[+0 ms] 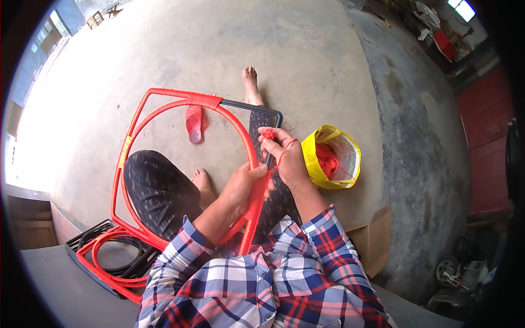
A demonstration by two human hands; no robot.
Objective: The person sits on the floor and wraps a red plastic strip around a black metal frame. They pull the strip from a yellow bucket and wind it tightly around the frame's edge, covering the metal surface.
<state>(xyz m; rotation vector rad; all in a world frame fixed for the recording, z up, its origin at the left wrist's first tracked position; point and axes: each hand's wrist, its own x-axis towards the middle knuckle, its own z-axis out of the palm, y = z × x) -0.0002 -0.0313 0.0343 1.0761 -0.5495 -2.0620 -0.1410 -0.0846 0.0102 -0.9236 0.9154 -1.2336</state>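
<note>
Across my lap stands a large angular frame (121, 159) with a round ring inside it, both mostly wrapped in red cord. One corner of the frame shows bare black tube (246, 104). My left hand (238, 188) is closed round the near right side, where ring and frame meet under a wide red wrapped band (255, 198). Just beyond it, my right hand (287, 158) pinches a small bundle of red cord (268, 133) beside the bare black side. A strand of the cord (285, 151) loops over that hand.
A yellow bag (309, 158) with a red cord ball (327, 160) inside stands right of my hand. More red and black frames (98, 262) lie at my left. A pink slipper (193, 124) is on the concrete floor (306, 49). Cardboard (377, 243) lies at my right.
</note>
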